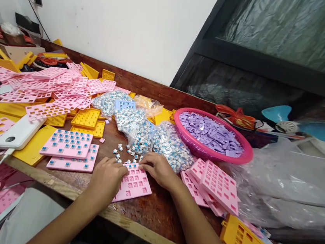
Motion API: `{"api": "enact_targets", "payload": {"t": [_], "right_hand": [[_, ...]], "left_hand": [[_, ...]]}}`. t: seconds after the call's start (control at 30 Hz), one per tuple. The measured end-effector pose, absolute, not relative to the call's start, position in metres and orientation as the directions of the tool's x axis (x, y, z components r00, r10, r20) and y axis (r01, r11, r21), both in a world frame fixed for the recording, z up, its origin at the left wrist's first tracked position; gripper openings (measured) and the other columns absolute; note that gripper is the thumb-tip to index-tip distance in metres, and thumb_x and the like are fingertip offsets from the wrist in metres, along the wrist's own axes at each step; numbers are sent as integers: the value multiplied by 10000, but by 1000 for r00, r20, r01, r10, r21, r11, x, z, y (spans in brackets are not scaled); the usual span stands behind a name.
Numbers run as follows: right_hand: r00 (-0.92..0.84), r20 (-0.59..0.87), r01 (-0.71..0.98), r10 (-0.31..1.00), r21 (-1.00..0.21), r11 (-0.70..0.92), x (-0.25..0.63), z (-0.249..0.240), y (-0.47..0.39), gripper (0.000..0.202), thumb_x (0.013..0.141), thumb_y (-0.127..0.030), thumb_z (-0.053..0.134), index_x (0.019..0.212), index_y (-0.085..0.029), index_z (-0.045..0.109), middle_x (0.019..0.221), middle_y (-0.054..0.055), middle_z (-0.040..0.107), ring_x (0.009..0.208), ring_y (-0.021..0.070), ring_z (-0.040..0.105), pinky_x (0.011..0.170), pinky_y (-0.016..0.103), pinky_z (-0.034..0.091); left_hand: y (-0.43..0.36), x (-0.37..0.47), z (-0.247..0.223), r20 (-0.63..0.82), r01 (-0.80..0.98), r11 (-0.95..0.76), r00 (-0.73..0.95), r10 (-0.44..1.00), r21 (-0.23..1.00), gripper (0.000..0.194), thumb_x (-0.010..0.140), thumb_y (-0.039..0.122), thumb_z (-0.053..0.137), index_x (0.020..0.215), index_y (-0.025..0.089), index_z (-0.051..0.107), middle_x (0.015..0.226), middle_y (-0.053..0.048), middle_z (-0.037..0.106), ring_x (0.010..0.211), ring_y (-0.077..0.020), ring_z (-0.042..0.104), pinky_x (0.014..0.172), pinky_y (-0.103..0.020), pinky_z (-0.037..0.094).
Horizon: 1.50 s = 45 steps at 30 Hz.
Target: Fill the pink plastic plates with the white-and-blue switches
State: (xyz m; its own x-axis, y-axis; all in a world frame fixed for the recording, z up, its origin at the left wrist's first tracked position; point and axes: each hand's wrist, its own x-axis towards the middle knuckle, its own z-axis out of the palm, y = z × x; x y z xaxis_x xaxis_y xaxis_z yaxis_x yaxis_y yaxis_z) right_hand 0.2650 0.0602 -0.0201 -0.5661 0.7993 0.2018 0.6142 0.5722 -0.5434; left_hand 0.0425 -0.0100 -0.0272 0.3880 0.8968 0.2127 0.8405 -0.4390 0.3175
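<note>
A pink switch plate (136, 185) with rows of square holes lies near the table's front edge. Blue-topped key switches (131, 166) sit in its far row. My left hand (107, 176) is closed with its fingertips on the plate's left part, gripping it. At the far right corner of the plate, my right hand (158, 168) has thumb and fingers drawn together; whatever is between them is hidden. Loose key switches (119, 151) are scattered just beyond the plate. Clear bags of key switches (134, 124) lie behind them.
To the left, two pink plates filled with switches (67, 143) are stacked near a white power bank (19, 131). Pink and yellow plates (61, 83) pile up behind. A pink basket (247, 153) of purple keycaps and more pink plates (221, 185) stand right.
</note>
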Motion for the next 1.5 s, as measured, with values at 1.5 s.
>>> {"api": "enact_targets", "payload": {"t": [1.5], "right_hand": [[-697,186,470,693,-611,637,217,-12,12,184,908,-138,659,1053,-219,738,1010,58,706,945,200,660,863,311,518]], "left_hand": [[20,9,-35,235,736,-311,208,949,602,215,960,143,499,1010,201,700,986,-66,616,933,-209,620,859,-347,481]]}}
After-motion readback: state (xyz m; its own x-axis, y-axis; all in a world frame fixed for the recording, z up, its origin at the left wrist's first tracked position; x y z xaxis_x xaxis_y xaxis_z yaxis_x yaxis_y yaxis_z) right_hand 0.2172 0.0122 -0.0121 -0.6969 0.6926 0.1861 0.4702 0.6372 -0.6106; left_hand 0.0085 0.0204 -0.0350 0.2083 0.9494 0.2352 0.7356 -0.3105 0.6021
